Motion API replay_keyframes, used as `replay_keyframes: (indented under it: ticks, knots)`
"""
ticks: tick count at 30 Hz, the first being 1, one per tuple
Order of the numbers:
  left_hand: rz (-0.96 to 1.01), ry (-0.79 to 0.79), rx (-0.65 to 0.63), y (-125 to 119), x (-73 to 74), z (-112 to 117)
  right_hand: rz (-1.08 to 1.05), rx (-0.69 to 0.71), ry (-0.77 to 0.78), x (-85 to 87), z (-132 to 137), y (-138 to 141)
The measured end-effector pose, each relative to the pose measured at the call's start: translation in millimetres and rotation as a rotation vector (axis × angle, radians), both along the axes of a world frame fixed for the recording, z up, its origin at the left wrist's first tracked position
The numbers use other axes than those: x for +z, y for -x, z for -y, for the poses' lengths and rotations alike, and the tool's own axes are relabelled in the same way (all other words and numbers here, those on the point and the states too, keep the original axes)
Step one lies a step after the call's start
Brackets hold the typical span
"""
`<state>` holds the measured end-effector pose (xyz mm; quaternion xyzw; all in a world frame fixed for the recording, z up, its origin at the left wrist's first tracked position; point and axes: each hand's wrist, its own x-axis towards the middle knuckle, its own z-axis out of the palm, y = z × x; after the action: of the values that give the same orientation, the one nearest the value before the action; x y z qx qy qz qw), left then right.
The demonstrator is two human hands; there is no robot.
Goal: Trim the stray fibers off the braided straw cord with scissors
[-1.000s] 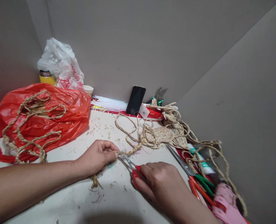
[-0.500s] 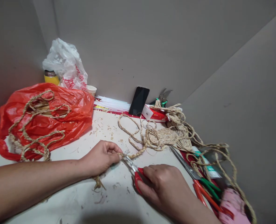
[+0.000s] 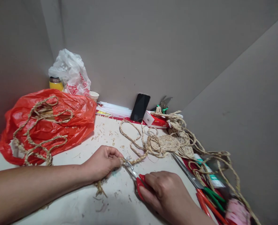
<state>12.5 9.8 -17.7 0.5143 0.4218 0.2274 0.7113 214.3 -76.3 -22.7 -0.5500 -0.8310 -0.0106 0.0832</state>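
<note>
My left hand (image 3: 107,161) pinches the near end of a braided straw cord (image 3: 139,158) just above the table. Loose straw ends hang below its palm. In my right hand (image 3: 163,189) are small scissors with red handles (image 3: 139,187), thumb and fingers through the loops. Their metal blades meet the cord right beside my left fingertips; whether they have cut through I cannot tell. From there the cord runs right to a flat coiled woven straw piece (image 3: 163,144).
A red plastic bag (image 3: 80,118) with straw and braided cord lies at left. Behind it stand a yellow jar (image 3: 56,84) and a white bag (image 3: 70,72). A phone (image 3: 140,107) leans on the wall. Large shears (image 3: 193,178) and tangled cord (image 3: 220,156) line the right edge.
The scissor blades look closer together on the cord than before. The whole view has tilted slightly, so everything sits a little lower. Both hands keep their places.
</note>
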Motion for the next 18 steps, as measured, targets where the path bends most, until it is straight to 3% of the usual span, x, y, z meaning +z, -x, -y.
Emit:
replay_keyframes:
  ticks: [6,8,13,15,18]
  knots:
    - [0.055,-0.001,0.019,-1.3,-6.3,-0.4,-0.202,-0.042,0.032,-6.8,-2.8,-4.5]
    - [0.092,-0.044,0.022,-1.8,-11.2,-1.7,-0.458,-0.107,0.061,-11.5,-6.5,-3.7]
    - [0.204,-0.067,0.075,-3.9,-21.8,-8.6,-1.227,-0.354,0.415,-20.0,-18.6,13.7]
    - [0.196,-0.083,0.083,-5.0,-20.9,-11.1,-1.408,-0.408,0.538,-17.9,-22.1,23.6]
    - [0.172,-0.134,0.079,-8.2,-10.8,-13.2,-1.587,-0.501,0.580,-8.5,-26.5,34.0]
